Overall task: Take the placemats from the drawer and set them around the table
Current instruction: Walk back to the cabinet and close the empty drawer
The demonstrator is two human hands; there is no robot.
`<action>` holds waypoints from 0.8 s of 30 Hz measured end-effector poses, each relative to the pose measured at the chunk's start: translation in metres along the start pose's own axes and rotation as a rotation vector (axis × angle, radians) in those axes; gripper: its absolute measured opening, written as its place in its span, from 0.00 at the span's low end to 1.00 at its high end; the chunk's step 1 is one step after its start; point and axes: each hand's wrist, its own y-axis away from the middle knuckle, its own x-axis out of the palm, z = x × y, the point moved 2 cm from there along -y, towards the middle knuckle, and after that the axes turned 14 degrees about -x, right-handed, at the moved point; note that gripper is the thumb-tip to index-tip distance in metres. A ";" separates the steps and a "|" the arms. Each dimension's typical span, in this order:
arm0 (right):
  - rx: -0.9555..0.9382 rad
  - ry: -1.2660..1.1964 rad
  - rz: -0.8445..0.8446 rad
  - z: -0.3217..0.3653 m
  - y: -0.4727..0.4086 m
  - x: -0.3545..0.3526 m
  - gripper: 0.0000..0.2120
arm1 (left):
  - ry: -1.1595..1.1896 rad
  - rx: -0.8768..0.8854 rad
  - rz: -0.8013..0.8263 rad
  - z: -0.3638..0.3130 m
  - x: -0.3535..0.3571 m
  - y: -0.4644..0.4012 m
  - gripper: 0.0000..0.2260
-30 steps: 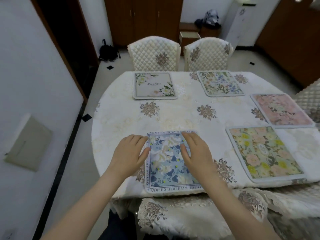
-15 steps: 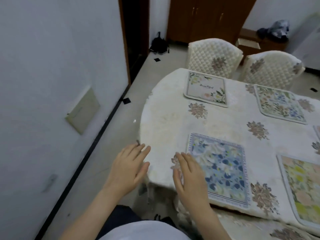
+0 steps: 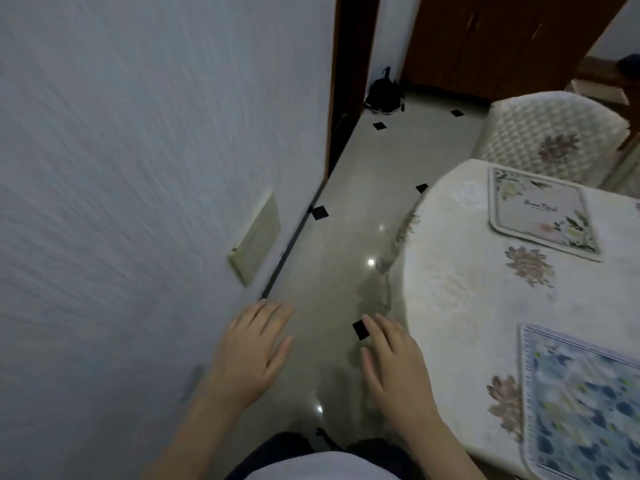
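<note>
At 7 o'clock the left hand hovers over the floor, fingers straight, holding nothing; the right hand at 6 o'clock does likewise. On the table lie 2 placemats — blue placemat at 4 o'clock, cream placemat at 2 o'clock.

Mostly cloth, polished floor and a rough wall here.

The floor looks like glossy polished tile, with bright light spots bouncing off it. The wall has a matt, grainy finish, and the cabinet behind is brown wood with a slight sheen. The tablecloth is cream cloth with a woven pattern, the chair cover is quilted fabric. Both the blue placemat and the pale placemat look smooth and printed.
</note>
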 end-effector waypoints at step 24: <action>0.147 -0.051 -0.193 -0.176 -0.280 -0.037 0.22 | 0.073 0.164 -0.002 -0.051 0.012 -0.366 0.23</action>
